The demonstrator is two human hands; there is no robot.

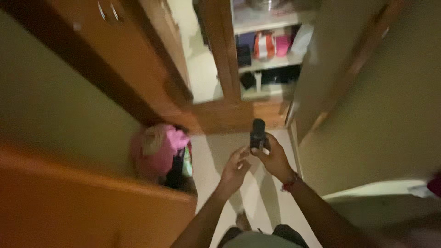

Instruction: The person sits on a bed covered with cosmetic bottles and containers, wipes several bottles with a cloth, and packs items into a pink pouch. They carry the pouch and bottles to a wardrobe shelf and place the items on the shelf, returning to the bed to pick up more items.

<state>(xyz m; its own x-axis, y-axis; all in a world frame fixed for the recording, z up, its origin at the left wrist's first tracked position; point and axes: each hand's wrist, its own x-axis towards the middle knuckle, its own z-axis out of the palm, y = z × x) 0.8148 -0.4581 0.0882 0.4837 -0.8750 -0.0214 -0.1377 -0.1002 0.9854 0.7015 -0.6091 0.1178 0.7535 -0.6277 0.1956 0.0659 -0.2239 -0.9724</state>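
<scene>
The right hand point(274, 158) is wrapped around the lower end of a small black device point(257, 133), gripping it upright so that its top pokes above the fingers, out in front of the body at about chest height; held like that, its face turns toward the person, as if to be read or worked. The left hand point(235, 169) sits just beside it, fingers loosely spread and holding nothing, the fingertips nearly at the base of the device, ready to steady or press it. A red band point(290, 183) circles the right wrist. Left of the hands, a pink bundle of cloth point(158, 148) hangs by a wooden door. Beyond the device, open shelves point(268, 62) hold folded things.
</scene>
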